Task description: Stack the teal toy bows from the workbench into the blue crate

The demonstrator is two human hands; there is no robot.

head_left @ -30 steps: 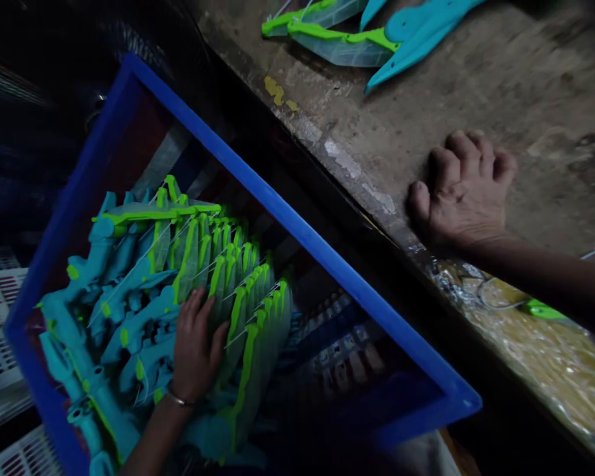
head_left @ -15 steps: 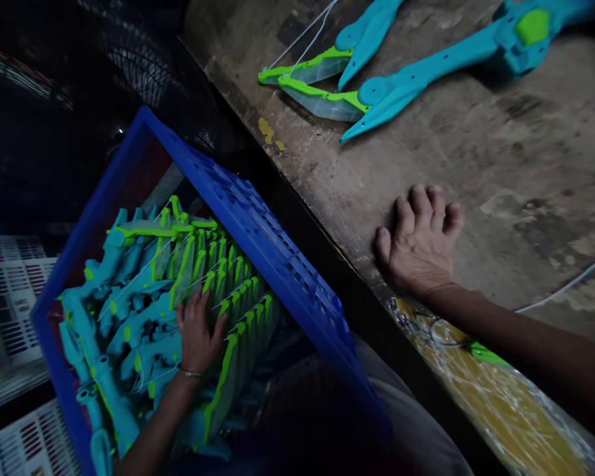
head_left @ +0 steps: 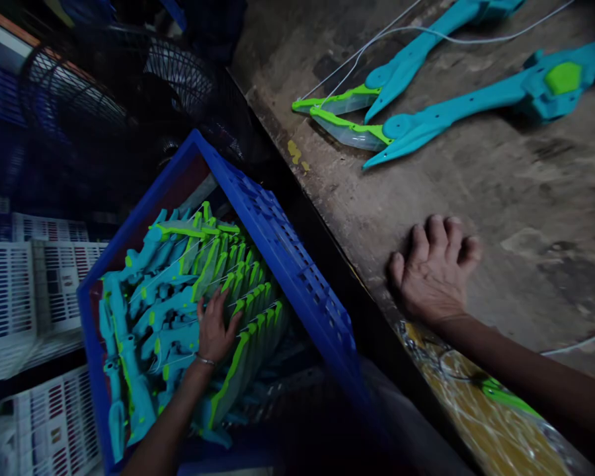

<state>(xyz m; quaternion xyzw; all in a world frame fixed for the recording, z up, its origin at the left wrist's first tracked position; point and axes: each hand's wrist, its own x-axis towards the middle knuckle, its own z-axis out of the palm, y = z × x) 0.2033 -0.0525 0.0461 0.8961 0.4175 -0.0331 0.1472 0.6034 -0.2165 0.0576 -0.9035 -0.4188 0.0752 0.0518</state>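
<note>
Stack of teal-and-green toy bows (head_left: 193, 311) lying packed in blue crate (head_left: 287, 258)

Lying flat in overlapping rows, green limb tips fanning toward the crate's right wall, teal grips pointing left, thin white strings running across. Filling the crate's left part, under the flat left hand (head_left: 215, 330).

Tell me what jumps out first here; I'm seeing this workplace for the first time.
The blue crate at lower left, packed with teal and green plastic parts, where the left hand lies flat on the stack. On the worn bench the right hand rests near two more teal pieces with white string.
</note>
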